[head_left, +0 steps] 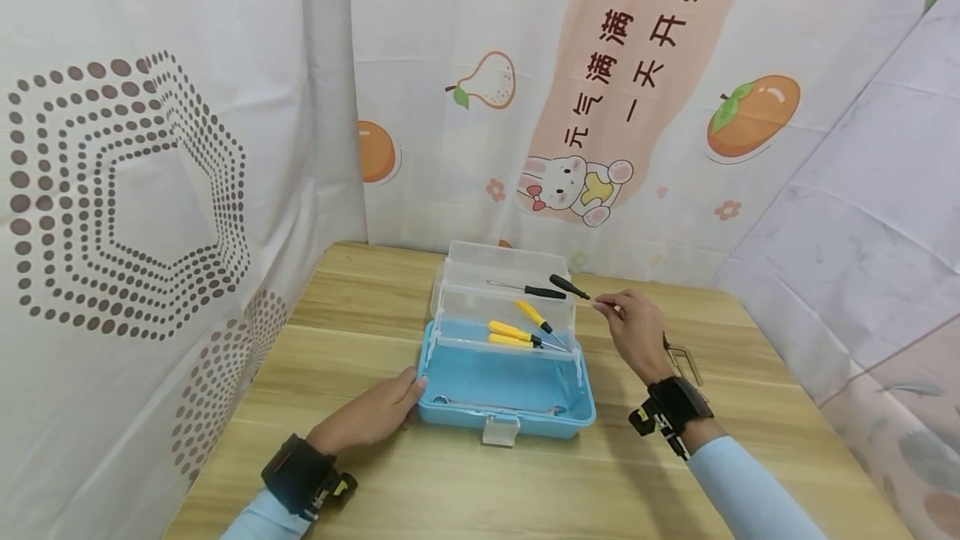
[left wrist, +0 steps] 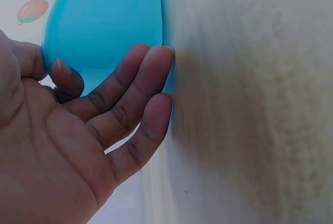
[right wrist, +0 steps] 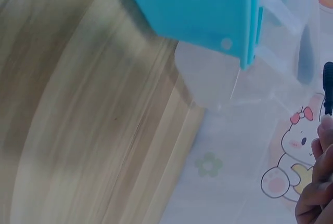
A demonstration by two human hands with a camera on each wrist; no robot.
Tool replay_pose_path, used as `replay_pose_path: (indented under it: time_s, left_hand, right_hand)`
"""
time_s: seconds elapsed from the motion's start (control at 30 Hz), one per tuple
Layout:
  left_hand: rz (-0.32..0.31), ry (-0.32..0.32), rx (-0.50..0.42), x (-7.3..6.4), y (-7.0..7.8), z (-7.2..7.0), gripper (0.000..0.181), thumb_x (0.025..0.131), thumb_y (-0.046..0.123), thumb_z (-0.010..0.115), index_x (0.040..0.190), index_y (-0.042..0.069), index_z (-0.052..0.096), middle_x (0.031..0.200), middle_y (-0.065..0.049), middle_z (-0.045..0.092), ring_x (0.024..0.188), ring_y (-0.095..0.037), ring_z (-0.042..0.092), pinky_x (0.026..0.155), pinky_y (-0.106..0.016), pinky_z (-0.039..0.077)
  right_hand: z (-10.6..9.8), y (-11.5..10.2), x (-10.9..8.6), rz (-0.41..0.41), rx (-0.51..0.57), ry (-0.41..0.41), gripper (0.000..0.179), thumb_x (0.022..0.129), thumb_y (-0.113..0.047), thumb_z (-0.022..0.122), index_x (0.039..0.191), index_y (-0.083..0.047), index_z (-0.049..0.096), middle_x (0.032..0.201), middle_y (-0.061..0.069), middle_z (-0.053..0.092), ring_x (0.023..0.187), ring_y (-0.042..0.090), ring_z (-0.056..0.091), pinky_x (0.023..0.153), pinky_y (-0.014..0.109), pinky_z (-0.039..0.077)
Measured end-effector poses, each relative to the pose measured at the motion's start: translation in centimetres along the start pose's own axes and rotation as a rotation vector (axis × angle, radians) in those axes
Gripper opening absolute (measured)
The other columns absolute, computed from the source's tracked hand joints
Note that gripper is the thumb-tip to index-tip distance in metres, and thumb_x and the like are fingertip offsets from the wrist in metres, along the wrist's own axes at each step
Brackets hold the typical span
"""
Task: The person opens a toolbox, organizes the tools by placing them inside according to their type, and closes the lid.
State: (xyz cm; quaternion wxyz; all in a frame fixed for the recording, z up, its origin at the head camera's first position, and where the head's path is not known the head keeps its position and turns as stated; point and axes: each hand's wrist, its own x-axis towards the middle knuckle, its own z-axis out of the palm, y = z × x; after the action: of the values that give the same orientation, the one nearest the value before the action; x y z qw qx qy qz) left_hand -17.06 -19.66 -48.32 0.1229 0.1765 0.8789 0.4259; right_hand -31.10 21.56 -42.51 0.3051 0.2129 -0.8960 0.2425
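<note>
A light-blue toolbox (head_left: 506, 417) stands with its clear lid raised and its stepped trays lifted. My left hand (head_left: 375, 411) holds its left end, thumb at the rim and fingers against the outer wall (left wrist: 104, 21). Above the trays' right side, my right hand (head_left: 633, 332) pinches a black-handled screwdriver (head_left: 570, 286) by its metal shaft, the handle pointing up and left. Another black screwdriver (head_left: 545, 292) lies in the upper tray. Yellow screwdrivers (head_left: 510, 330) lie in the lower tray. A wrench (head_left: 495, 405) rests on the box's floor.
Bent brass-coloured metal (head_left: 686, 363) lies on the wooden table (head_left: 360, 473), partly behind my right wrist. Printed curtains (head_left: 420, 207) hang close behind the table and along both sides. The toolbox's clear latch (head_left: 500, 430) hangs down at its front.
</note>
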Motion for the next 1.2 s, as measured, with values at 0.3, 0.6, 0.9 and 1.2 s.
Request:
replay_pose_path:
  time_s: [0.3, 0.6, 0.9, 1.2]
  left_hand:
    - [0.006, 0.001, 0.004, 0.0, -0.1, 0.0, 0.049, 0.112, 0.051, 0.022, 0.108, 0.013, 0.051, 0.079, -0.004, 0.061, 0.066, -0.014, 0.053, 0.063, -0.032, 0.044]
    - [0.000, 0.000, -0.004, 0.0, -0.2, 0.0, 0.052, 0.112, 0.051, 0.022, 0.111, 0.010, 0.052, 0.080, -0.003, 0.061, 0.067, -0.015, 0.054, 0.064, -0.032, 0.045]
    - [-0.006, -0.011, -0.002, 0.0, 0.1, -0.1, 0.047, 0.113, 0.049, 0.023, 0.110, 0.012, 0.051, 0.081, -0.004, 0.061, 0.067, -0.015, 0.054, 0.063, -0.032, 0.045]
    - [-0.024, -0.022, -0.012, 0.0, 0.3, -0.1, 0.048, 0.113, 0.049, 0.023, 0.111, 0.011, 0.052, 0.082, -0.003, 0.061, 0.069, -0.017, 0.055, 0.065, -0.033, 0.046]
  right_hand:
    - [1.3, -1.2, 0.9, -0.007, 0.042, -0.014, 0.009, 0.095, -0.009, 0.075, 0.098, -0.002, 0.079, 0.086, 0.009, 0.067, 0.067, 0.020, 0.056, 0.060, 0.034, 0.040]
    - [2.4, -2.0, 1.6, -0.028, 0.063, -0.033, 0.008, 0.094, -0.006, 0.075, 0.098, -0.001, 0.080, 0.084, 0.007, 0.066, 0.067, 0.019, 0.058, 0.059, 0.033, 0.043]
    - [3.1, -2.5, 2.0, -0.011, 0.083, -0.058, 0.007, 0.092, -0.006, 0.077, 0.097, -0.003, 0.080, 0.081, 0.005, 0.062, 0.066, 0.018, 0.054, 0.060, 0.032, 0.042]
    - [3.8, -3.0, 2.6, -0.025, 0.114, -0.096, 0.007, 0.093, -0.005, 0.076, 0.098, -0.002, 0.080, 0.086, 0.007, 0.063, 0.069, 0.018, 0.053, 0.060, 0.030, 0.043]
